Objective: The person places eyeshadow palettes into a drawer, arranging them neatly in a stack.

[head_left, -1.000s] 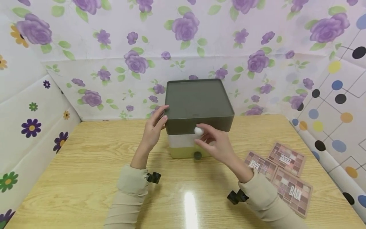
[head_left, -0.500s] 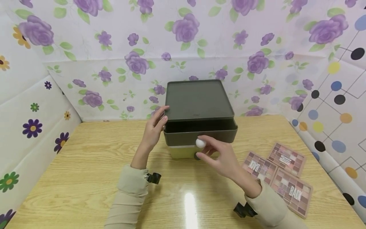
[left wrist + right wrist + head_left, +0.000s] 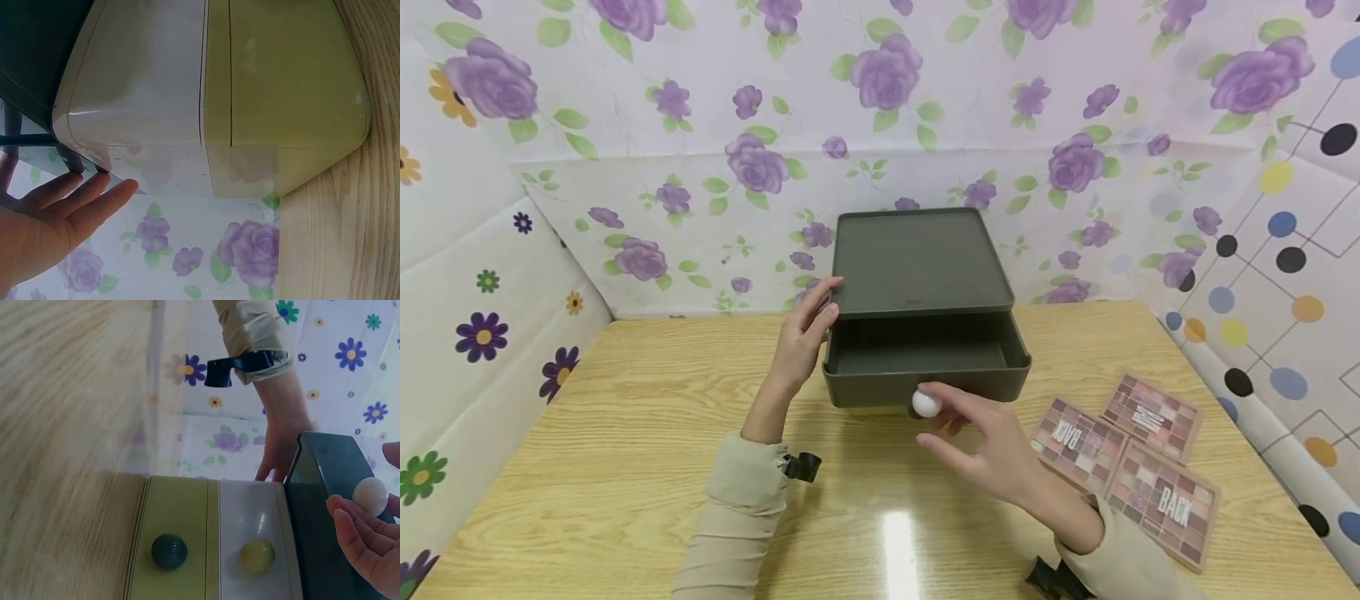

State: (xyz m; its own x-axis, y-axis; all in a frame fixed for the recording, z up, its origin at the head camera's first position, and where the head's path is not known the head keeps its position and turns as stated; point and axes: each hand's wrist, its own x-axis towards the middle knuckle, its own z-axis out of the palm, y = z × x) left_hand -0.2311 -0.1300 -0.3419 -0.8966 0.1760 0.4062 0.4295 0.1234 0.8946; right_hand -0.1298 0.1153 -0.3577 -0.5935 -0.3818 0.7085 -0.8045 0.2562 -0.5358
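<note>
A small drawer cabinet (image 3: 921,262) stands against the back wall, its tiers dark green-grey, white and yellow. The top drawer (image 3: 872,390) is pulled out toward me, and its inside shows. My right hand (image 3: 992,446) holds that drawer's round white knob (image 3: 927,405) with curled fingers; the thumb stands a little apart below. My left hand (image 3: 797,346) rests at the cabinet's upper left side, fingers fairly straight. In the right wrist view, the white drawer (image 3: 250,509) has a yellow knob (image 3: 257,555) and the yellow drawer (image 3: 178,506) a dark green knob (image 3: 169,552). Both look closed.
Three pinkish makeup palettes (image 3: 1172,500) lie overlapping on the wooden table (image 3: 625,467), right of the cabinet. A flowered wall covering (image 3: 700,100) rises right behind the cabinet, with patterned coverings on both sides.
The top drawer was closed a second ago and has slid out toward me. My right hand has come nearer and lower with the white knob, while the left hand stayed at the cabinet's side.
</note>
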